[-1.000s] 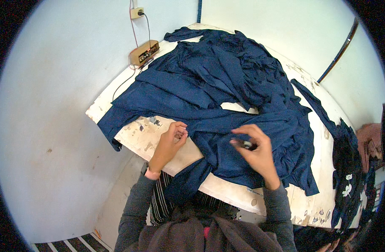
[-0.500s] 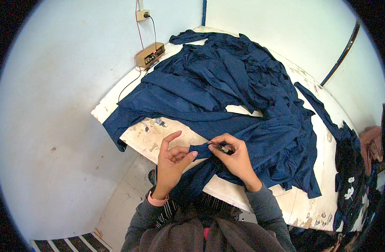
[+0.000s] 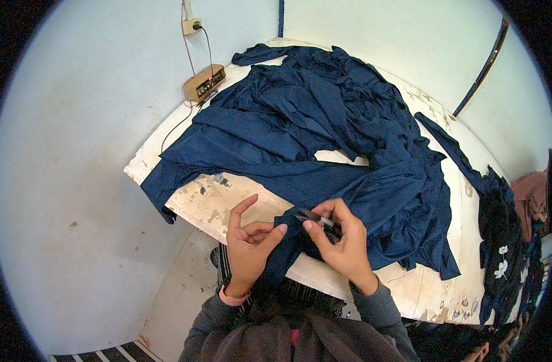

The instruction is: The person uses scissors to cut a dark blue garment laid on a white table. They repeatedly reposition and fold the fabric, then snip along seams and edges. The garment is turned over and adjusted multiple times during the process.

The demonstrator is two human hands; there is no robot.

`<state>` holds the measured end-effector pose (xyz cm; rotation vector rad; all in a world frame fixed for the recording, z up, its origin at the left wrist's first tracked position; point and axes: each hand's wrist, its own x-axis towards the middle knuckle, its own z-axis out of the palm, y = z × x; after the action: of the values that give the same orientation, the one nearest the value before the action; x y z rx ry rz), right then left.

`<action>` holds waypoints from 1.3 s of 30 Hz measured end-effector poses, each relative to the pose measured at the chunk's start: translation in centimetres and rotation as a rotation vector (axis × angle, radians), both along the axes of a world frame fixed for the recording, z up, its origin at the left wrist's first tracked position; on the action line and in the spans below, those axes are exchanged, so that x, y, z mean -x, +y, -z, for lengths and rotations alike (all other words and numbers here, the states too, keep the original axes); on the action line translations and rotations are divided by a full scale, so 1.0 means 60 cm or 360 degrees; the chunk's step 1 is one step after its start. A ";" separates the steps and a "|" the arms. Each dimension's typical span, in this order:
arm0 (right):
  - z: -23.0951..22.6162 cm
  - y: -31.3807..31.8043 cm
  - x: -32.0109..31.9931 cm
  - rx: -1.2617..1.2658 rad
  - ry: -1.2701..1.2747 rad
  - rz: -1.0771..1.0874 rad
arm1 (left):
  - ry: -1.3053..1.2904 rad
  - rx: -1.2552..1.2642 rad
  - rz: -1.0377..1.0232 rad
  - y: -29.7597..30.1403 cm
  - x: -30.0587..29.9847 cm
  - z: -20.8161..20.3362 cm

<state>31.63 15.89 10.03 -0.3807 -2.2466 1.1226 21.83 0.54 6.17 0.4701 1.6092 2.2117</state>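
In front of me, my left hand (image 3: 252,241) pinches an edge of the dark blue garment (image 3: 233,139) between thumb and bent fingers, with the index finger raised. Small dark thread snips (image 3: 315,218) sit in my closed right hand (image 3: 342,241). Their pointed tip lies close to the pinched cloth, just right of my left thumb; whether it touches the fabric I cannot tell. The garment spreads in folds over most of the table, and part of it hangs over the near edge toward my lap.
A worn whitish table (image 3: 197,202) with chipped paint carries the cloth. Beside the left wall, a small tan box (image 3: 205,83) has wires running to a wall socket (image 3: 192,26). At the right lie a black garment with white flowers (image 3: 499,241) and brownish cloth (image 3: 532,196).
The snips have turned in my right hand, so their pointed tip now shows. My right hand has drawn slightly away from the left and downward. The whole view has shifted a little.
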 end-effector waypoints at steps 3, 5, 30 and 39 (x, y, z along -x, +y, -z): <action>0.002 -0.012 -0.012 -0.0228 -0.0054 0.0070 | -0.0065 -0.0052 -0.0030 0.005 -0.002 -0.002; 0.005 -0.017 -0.016 -0.0334 -0.0073 0.0104 | -0.0043 -0.0021 -0.0011 0.006 -0.002 0.000; 0.019 -0.017 -0.016 -0.0526 0.0198 0.0221 | -0.0305 -0.0169 0.0124 0.013 -0.010 0.002; 0.003 -0.016 -0.016 -0.0409 0.0135 0.0099 | 0.0518 0.0048 -0.0114 0.019 -0.030 0.015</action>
<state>32.57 14.95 9.84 -0.2892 -2.2515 0.7905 23.62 1.67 5.26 0.8106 1.8425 2.2485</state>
